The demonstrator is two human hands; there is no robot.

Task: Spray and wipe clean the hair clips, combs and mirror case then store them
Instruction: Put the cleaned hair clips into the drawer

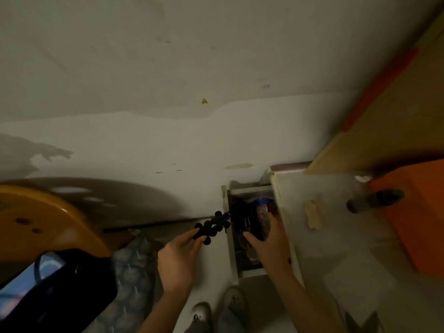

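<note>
My left hand (pixel 179 255) pinches a black hair clip with round knobs (pixel 212 227), holding it just left of an open white drawer (pixel 231 258). My right hand (pixel 266 241) reaches into the drawer and grips a dark comb-like item (pixel 243 221) there. A blue-lidded object (pixel 264 203) lies deeper in the drawer. The picture is dim and blurred, so the drawer's other contents are hard to make out.
A white cabinet top (pixel 336 231) stands to the right with an orange box (pixel 418 219) and a dark bottle lying on it (pixel 374 200). A yellow stool (pixel 43 222) and a black bag (pixel 60 289) are at the left. My feet (pixel 216 311) are below.
</note>
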